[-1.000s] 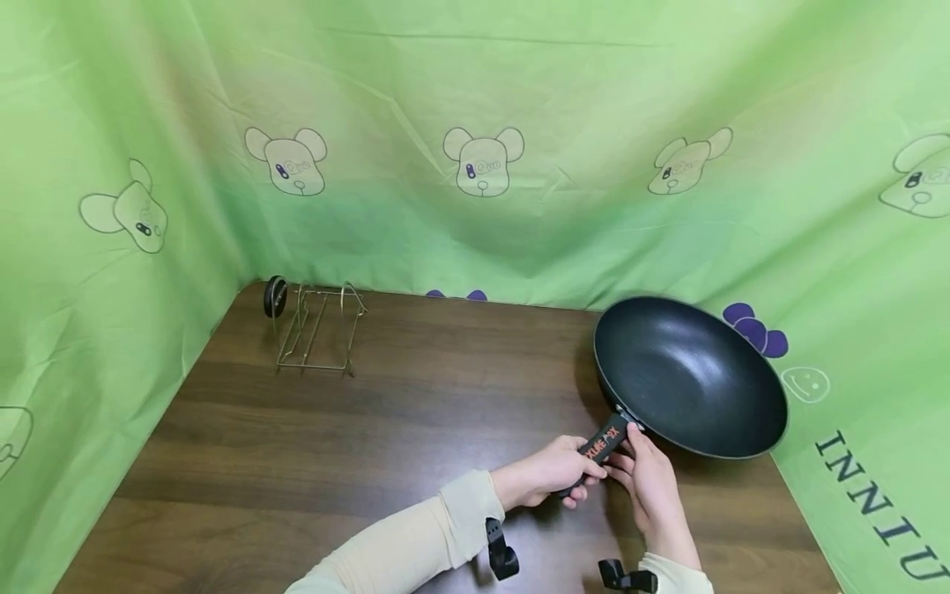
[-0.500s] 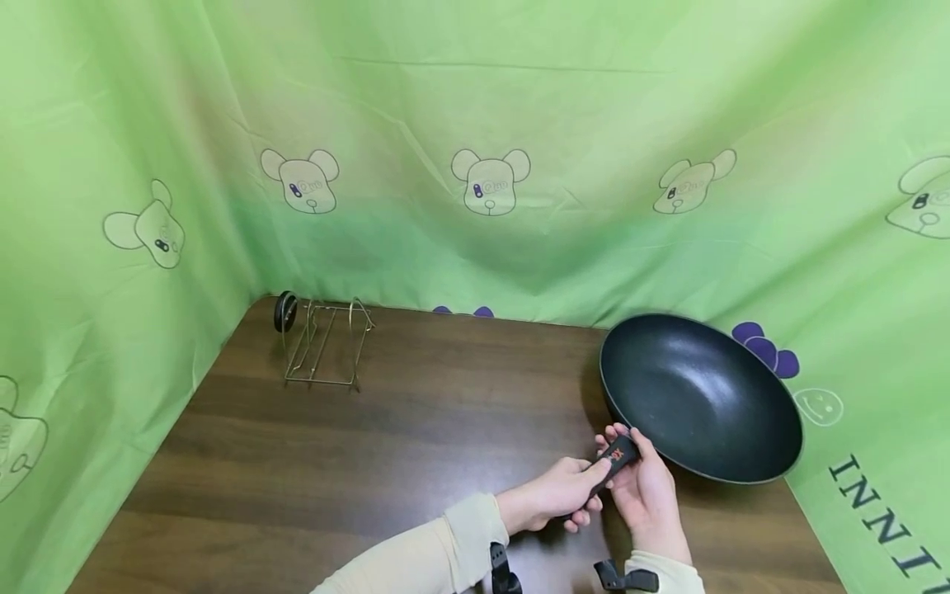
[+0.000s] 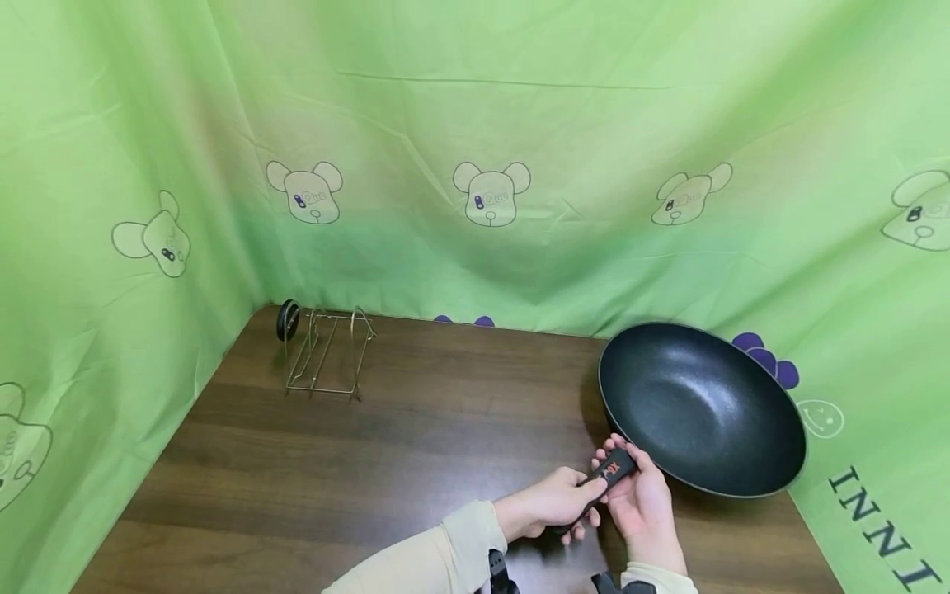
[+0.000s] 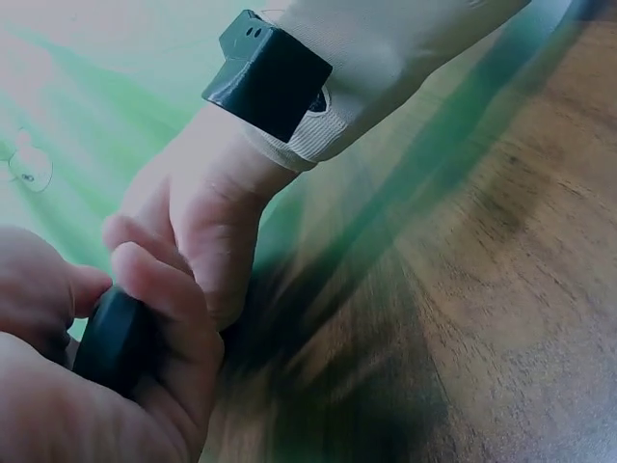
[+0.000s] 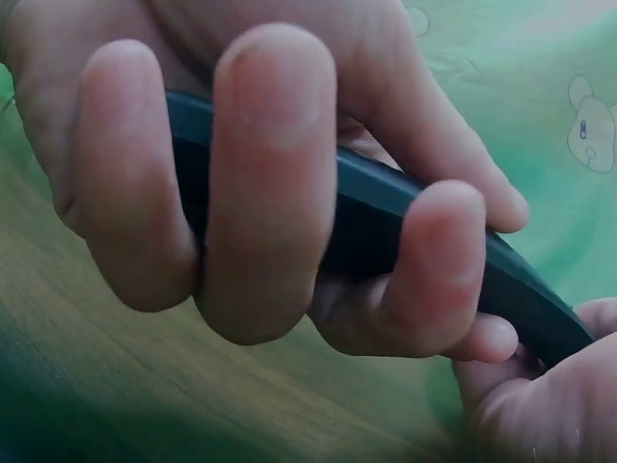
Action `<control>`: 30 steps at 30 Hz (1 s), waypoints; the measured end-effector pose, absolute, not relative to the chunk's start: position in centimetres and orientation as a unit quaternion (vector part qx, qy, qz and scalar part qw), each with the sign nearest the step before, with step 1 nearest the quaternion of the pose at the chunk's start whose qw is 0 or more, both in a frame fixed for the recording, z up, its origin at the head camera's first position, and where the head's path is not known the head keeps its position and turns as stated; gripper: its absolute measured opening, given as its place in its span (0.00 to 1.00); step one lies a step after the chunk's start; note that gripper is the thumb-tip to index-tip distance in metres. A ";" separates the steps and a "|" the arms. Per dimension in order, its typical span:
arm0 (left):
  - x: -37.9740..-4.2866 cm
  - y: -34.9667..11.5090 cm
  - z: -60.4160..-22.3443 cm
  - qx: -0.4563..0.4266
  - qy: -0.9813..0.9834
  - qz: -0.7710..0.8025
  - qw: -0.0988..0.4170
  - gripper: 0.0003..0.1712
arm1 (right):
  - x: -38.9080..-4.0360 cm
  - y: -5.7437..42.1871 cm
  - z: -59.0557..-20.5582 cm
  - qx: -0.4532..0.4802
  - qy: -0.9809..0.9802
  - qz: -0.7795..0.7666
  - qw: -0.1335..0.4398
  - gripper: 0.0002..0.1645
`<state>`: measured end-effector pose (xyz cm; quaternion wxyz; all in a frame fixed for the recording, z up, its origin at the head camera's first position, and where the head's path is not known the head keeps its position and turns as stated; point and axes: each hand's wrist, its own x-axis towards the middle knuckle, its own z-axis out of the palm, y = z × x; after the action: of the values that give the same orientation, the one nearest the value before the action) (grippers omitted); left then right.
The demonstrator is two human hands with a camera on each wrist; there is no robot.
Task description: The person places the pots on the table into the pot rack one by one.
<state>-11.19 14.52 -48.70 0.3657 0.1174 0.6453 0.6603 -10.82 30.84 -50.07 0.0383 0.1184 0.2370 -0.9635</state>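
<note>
A black wok (image 3: 698,396) sits at the table's right side, its handle (image 3: 618,467) pointing toward me and to the left. My left hand (image 3: 552,502) grips the lower part of the handle, thumb lying along the top and fingers curled underneath. In the right wrist view those left fingers (image 5: 275,183) wrap round the handle. My right hand (image 3: 644,499) holds the handle near the wok's rim, thumb on the near side and fingertips showing on the far side. The left wrist view catches the black handle end (image 4: 118,338) inside my left hand.
At the back left of the brown wooden table (image 3: 312,462) lies a wire rack (image 3: 326,355) with a round black piece (image 3: 288,320) at its corner. Green curtains (image 3: 490,272) with bear drawings hang behind and along both sides, close to the wok's far edge.
The right fingers have come round the handle's underside to its far side. The left thumb now covers more of the handle's lettering. The head view has tilted, shifting everything down; the wok stays at the right.
</note>
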 end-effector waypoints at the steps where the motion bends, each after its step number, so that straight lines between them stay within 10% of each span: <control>1: -11.1 14.6 -48.6 0.111 0.646 0.661 0.366 0.17 | -10.8 30.8 -50.0 0.119 0.235 -0.964 0.037 0.15; 30: -10.2 15.0 -50.7 0.127 0.784 0.578 0.189 0.28 | -11.2 29.0 -50.2 0.163 0.317 -0.934 -0.034 0.14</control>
<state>-10.23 14.99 -50.67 0.1893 0.1265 0.7836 0.5781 -11.20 29.03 -50.19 -0.0338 0.1633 0.3173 -0.9335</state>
